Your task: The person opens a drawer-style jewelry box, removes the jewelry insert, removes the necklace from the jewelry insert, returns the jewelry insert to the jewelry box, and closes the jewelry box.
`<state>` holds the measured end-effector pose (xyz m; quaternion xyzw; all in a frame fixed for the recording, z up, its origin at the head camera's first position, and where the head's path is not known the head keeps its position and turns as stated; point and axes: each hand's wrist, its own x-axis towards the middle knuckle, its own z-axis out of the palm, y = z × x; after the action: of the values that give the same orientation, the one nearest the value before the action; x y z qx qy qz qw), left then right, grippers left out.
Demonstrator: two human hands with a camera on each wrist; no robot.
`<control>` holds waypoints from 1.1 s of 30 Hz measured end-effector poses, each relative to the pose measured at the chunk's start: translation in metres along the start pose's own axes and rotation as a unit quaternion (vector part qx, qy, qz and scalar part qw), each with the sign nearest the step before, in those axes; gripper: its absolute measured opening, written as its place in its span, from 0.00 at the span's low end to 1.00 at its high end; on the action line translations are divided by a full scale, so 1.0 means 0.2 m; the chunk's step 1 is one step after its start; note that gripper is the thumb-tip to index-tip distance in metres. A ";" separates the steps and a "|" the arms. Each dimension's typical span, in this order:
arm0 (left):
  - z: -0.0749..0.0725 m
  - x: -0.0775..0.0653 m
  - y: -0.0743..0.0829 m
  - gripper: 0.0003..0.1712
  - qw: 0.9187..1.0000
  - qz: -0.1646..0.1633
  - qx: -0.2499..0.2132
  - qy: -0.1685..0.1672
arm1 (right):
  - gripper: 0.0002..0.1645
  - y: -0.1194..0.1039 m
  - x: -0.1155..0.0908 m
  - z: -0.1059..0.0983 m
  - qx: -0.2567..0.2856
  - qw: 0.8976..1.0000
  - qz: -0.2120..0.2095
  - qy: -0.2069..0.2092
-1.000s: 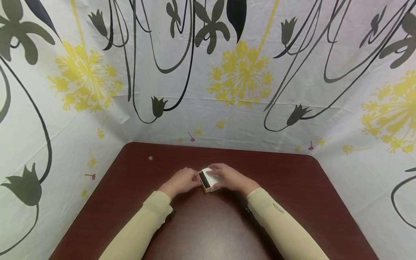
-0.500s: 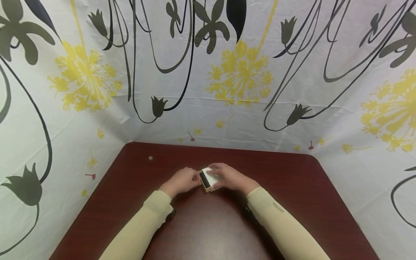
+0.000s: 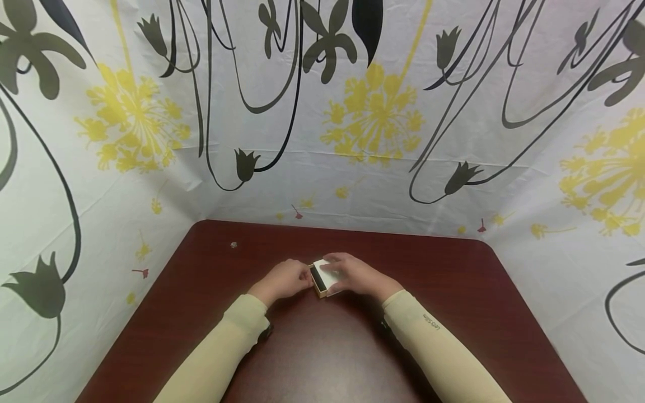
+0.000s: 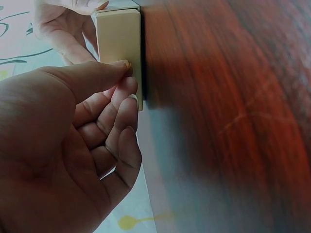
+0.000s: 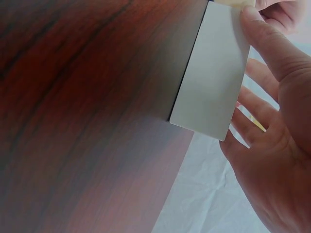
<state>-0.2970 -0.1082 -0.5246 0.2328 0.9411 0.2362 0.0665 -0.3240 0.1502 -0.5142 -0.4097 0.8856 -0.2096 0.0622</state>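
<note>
Red-brown table [image 3: 453,313], w/ a small box [image 3: 322,278] near its middle. Right hand [image 3: 353,274] lies over the box's right part & grips its white sleeve. Left hand [image 3: 284,280], just left of box, pinches the tan drawer end.

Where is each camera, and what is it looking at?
Head: on the person's head, looking forward and down at the table; both sleeves, left hand and right hand show.
Left wrist: on the left wrist, looking past that hand's fingers at the box's tan end.
Right wrist: on the right wrist, looking along that hand at the box's white side.
All three share the small box and the table.
</note>
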 end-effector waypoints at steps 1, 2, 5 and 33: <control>0.00 0.00 0.00 0.10 1.000 0.000 0.001 0.000 | 0.40 0.00 0.00 0.00 -0.001 1.000 -0.002 0.002; 0.00 0.00 0.00 0.11 1.000 0.001 0.002 0.001 | 0.40 0.00 0.00 0.00 -0.002 1.000 -0.004 0.002; 0.00 0.00 0.00 0.11 1.000 0.000 0.002 0.001 | 0.40 0.00 0.00 0.00 -0.003 1.000 -0.005 0.003; 0.00 0.02 0.01 0.10 1.000 0.005 -0.006 -0.004 | 0.41 0.00 0.00 0.00 0.008 1.000 -0.009 0.005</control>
<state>-0.2992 -0.1058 -0.5238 0.2379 0.9382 0.2411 0.0706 -0.3240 0.1499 -0.5148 -0.4157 0.8806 -0.2194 0.0590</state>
